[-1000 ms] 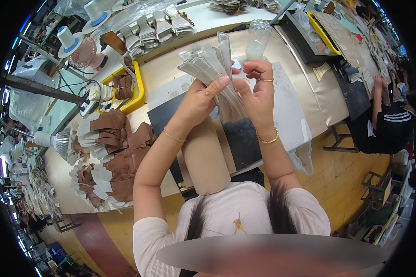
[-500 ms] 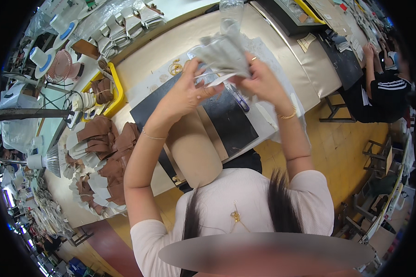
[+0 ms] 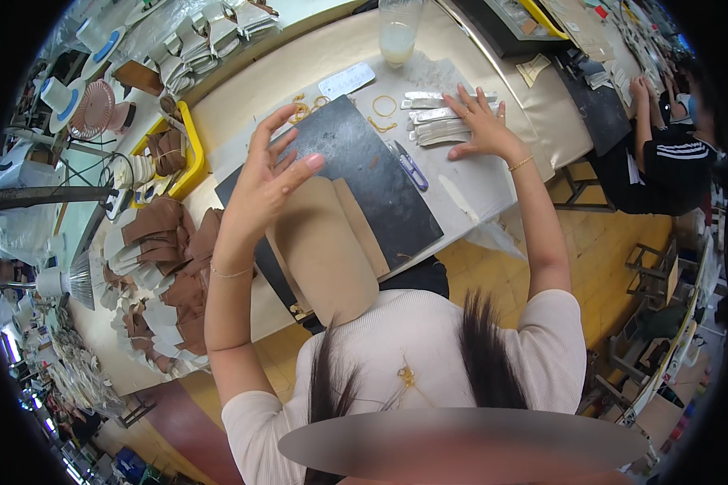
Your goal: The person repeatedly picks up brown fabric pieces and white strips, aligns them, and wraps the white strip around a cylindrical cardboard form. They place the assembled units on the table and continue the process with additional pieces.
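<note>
My right hand (image 3: 479, 125) lies spread over a small stack of whitish strips (image 3: 437, 131) on the right of the work sheet, its fingertips touching the upper strips. My left hand (image 3: 273, 168) is raised with its fingers apart and nothing in it. Below it are a black mat (image 3: 396, 206) and a curved tan board (image 3: 328, 255) that reaches back to my body. Blue-handled thread snips (image 3: 412, 168) rest at the mat's right edge. Yellow rubber bands (image 3: 383, 106) and a pale flat rectangular piece (image 3: 347, 80) lie beyond the mat.
A clear container of whitish liquid (image 3: 397, 48) stands at the far edge. On the left are brown and white cut pieces (image 3: 166, 275), a yellow basket (image 3: 196, 153) and a lamp (image 3: 57, 282). Another person (image 3: 663, 149) sits at the right.
The whitish strips, held up between both hands before, now lie on the sheet under my right hand. My left hand has let go and drawn back to the left.
</note>
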Tool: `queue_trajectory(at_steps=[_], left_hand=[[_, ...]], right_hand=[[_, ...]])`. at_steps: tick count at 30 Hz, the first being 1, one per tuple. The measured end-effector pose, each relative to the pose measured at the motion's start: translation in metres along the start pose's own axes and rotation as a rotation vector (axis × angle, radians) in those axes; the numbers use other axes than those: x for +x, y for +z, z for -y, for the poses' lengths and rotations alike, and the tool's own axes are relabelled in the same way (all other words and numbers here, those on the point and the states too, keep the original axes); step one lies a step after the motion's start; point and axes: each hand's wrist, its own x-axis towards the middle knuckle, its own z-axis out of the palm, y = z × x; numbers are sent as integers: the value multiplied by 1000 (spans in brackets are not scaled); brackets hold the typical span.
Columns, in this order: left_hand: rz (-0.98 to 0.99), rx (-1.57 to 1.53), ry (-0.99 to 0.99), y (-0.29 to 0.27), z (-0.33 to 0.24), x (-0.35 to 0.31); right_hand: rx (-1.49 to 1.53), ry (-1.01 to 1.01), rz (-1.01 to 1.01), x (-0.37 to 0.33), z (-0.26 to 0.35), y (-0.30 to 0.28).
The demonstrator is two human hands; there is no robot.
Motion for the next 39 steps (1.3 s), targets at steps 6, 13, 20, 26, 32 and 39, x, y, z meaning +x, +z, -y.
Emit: queue_trajectory(at_steps=[6, 13, 20, 26, 32, 39], left_hand=[[-143, -62, 87, -14, -1, -20], [-386, -106, 227, -40, -3, -52], [-670, -99, 278, -80, -7, -104], [-989, 23, 372, -138, -4, -179], [-1395, 51, 463, -207, -2, -260], [-1534, 75, 398, -300, 39, -280]], right_hand=[[314, -115, -433, 0, -5, 6], [309, -175, -560, 13, 7, 14], [176, -217, -595, 11, 10, 14], [42, -332, -492, 11, 9, 6], [-75, -338, -250, 18, 4, -18], [280, -131, 24, 27, 5, -31]])
